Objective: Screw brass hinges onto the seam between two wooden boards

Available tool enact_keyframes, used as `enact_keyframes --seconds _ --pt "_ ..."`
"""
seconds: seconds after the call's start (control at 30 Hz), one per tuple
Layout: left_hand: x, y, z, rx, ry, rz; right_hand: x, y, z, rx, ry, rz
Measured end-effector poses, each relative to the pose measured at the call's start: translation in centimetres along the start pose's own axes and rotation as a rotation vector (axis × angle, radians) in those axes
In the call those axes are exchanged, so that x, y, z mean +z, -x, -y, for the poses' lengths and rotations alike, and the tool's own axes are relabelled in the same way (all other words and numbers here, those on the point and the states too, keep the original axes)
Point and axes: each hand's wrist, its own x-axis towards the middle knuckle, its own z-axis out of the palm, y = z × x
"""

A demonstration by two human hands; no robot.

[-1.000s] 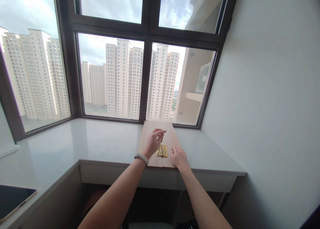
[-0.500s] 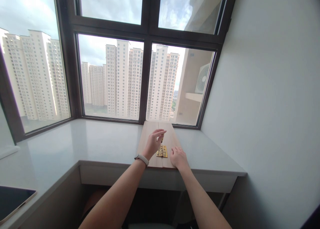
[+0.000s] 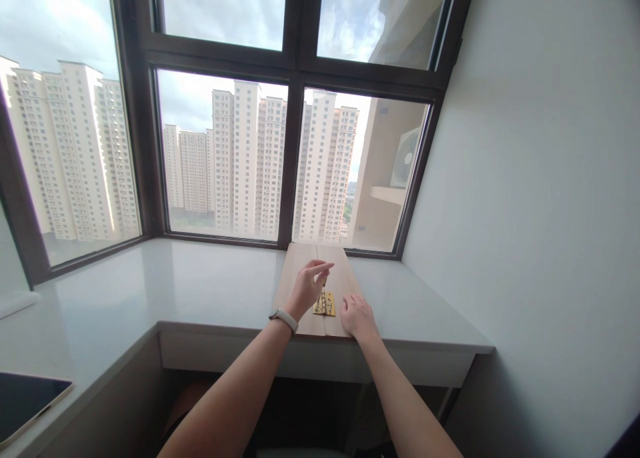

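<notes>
A brass-coloured hinge (image 3: 327, 305) lies opened flat across the seam between two light wooden boards (image 3: 293, 271). Over it, my left hand (image 3: 311, 285), with a pale watch on the wrist, is closed in a pinch. A thin tool points down from its fingertips to the hinge; the fingers hide most of it, and its kind is not clear. Small dark spots show on the hinge's leaves, too small to make out. My right hand (image 3: 357, 315) lies on the right board near its front right edge, fingers loosely bent, holding nothing visible.
The boards rest on a white counter (image 3: 220, 285) and reach back to the window. A dark-framed window (image 3: 293, 158) stands behind, and a white wall (image 3: 530, 178) rises at right. A tablet-like device (image 3: 30, 405) lies at the lower left.
My left hand's fingers have shifted slightly above the hinge, and the index finger lies a little differently. My right hand, the hinge and the boards stay in place.
</notes>
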Motion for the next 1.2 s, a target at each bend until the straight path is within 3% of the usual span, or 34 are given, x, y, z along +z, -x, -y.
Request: enact_keyframes --seconds 0.2,0.4,0.6,0.87,1.07,1.2 --pt "0.24 -0.08 -0.02 0.018 0.055 0.009 -0.01 -0.01 0.07 -0.005 0.011 -0.001" --pt "0.03 -0.11 -0.17 0.019 -0.015 -0.061 -0.06 0.0 0.01 -0.004 0.011 0.005" --pt "0.08 -0.05 0.19 0.021 0.026 0.01 0.15 -0.03 -0.09 -0.009 0.013 -0.016" --pt "0.24 -0.16 0.45 0.018 0.018 -0.029 0.37 -0.21 -0.16 0.0 0.019 0.003" --pt "0.12 -0.18 0.22 0.047 0.045 0.037 0.22 -0.04 -0.12 -0.012 0.008 -0.009" --pt "0.23 -0.26 0.1 0.056 0.044 0.017 0.05 0.08 0.0 -0.019 0.007 -0.021"
